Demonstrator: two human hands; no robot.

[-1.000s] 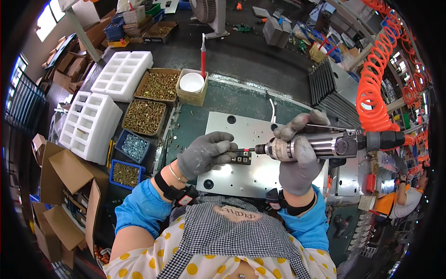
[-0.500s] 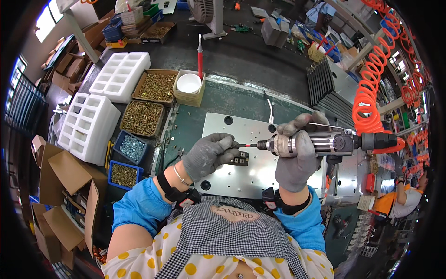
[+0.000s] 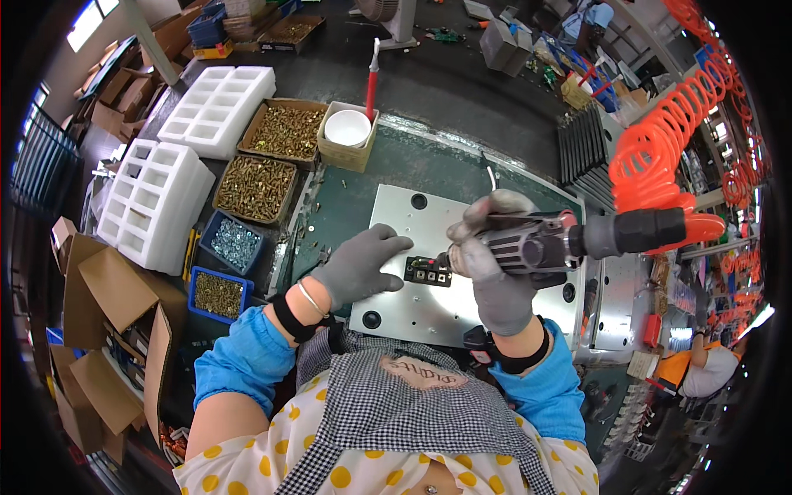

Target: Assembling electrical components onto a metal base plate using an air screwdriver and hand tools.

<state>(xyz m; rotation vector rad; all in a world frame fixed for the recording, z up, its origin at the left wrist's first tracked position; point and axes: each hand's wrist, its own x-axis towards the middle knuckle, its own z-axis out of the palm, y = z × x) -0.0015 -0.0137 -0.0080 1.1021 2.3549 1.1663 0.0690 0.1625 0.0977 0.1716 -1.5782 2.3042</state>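
Brown cardboard boxes (image 3: 107, 305) at left; white foam trays (image 3: 216, 109) beyond

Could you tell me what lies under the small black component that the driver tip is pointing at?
The small black component rests on a grey metal plate, itself lying on the green bench. The left hand presses beside it. What sits directly beneath the component is covered.

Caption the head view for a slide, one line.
Gloved left hand steadies a small black part on a metal plate while the right hand holds a pneumatic screwdriver.
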